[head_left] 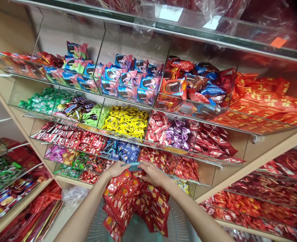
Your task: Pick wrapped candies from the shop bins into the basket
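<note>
My left hand and my right hand meet at the far rim of a pale teal basket, fingers curled over its edge. A heap of small red candy packets with orange fruit print fills the basket and spills toward me between my forearms. The basket's rim rests against the lowest clear bin of the candy shelf, where more red packets lie. Most of the basket is hidden under the packets.
Tiered clear acrylic bins hold wrapped sweets: blue cookie packs, yellow candies, green, purple and red ones. Wooden shelf frames run left and right. More red-packed goods fill the shelves at right and left.
</note>
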Demonstrator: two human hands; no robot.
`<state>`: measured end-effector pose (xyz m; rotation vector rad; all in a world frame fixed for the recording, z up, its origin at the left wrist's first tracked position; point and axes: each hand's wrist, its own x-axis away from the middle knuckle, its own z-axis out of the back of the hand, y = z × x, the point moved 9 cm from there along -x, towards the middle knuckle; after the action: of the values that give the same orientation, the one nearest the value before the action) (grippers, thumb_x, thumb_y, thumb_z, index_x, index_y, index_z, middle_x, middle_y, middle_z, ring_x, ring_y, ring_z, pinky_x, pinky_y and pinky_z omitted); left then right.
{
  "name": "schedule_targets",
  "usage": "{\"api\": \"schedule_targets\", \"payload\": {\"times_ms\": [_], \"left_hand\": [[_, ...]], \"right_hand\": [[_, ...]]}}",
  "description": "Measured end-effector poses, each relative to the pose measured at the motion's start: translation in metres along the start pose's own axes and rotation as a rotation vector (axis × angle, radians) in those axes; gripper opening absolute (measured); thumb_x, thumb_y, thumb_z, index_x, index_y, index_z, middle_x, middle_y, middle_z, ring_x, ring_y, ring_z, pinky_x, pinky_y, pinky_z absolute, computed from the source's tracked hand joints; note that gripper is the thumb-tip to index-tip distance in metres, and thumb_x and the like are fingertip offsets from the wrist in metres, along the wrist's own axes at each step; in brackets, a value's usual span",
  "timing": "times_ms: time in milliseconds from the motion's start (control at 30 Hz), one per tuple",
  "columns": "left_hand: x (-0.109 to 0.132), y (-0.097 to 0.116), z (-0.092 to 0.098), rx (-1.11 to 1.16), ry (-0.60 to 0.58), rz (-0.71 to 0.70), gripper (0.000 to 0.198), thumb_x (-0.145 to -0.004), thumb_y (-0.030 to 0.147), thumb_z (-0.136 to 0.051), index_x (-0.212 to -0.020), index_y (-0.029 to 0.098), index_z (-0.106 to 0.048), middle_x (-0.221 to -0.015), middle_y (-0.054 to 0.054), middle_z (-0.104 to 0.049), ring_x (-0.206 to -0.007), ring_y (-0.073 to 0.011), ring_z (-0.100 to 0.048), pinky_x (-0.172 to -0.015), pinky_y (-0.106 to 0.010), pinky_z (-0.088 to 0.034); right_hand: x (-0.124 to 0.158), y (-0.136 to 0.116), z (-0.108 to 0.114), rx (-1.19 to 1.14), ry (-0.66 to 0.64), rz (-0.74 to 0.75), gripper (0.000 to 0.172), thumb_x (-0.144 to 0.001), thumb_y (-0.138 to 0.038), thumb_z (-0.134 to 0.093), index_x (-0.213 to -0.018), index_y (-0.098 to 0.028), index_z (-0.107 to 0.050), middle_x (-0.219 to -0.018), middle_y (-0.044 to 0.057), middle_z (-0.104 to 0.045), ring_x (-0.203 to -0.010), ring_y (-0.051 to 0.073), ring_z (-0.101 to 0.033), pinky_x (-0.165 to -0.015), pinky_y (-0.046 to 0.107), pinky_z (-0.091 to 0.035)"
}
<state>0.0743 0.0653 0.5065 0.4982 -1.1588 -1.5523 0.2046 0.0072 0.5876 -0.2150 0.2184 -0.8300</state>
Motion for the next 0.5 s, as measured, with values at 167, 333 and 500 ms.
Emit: {"api": "schedule_targets", "payload": {"times_ms": [167,333,500], "left_hand": [[0.0,0.001,0.002,-0.042,0.011,-0.045,0.049,-0.059,0.062,-0.044,-0.061,0.014,-0.058,-0.054,0.002,-0.054,-0.052,-0.0126,-0.045,-0.048,-0.02,-0.026],[0.0,0.0,0.001,-0.045,0.009,-0.04,0.049,-0.059,0.061,-0.044,-0.062,0.014,-0.058,-0.053,0.002,-0.054,-0.051,-0.0125,-0.045,-0.048,-0.02,-0.027],[0.0,0.002,0.0,-0.044,0.003,-0.047,0.051,-0.059,0.062,-0.043,-0.064,0.014,-0.058,-0.052,0.002,-0.053,-0.049,-0.0117,-0.044,-0.048,-0.02,-0.027]], "right_hand": [[0.014,0.049,0.028,-0.12,0.116,-0.155,0.028,-0.076,-0.023,-0.045,-0.105,-0.022,-0.047,-0.102,0.004,-0.053,-0.092,0.015,-0.049,-0.08,0.026,-0.035],[0.031,0.129,0.016,-0.077,0.159,-0.484,0.026,-0.075,-0.012,-0.039,-0.097,-0.019,-0.052,-0.094,0.004,-0.057,-0.088,0.015,-0.052,-0.076,0.023,-0.036],[0.041,0.17,-0.008,0.008,0.154,-0.671,0.03,-0.071,-0.013,-0.044,-0.101,-0.016,-0.048,-0.094,0.008,-0.054,-0.086,0.017,-0.052,-0.073,0.025,-0.037]]}}
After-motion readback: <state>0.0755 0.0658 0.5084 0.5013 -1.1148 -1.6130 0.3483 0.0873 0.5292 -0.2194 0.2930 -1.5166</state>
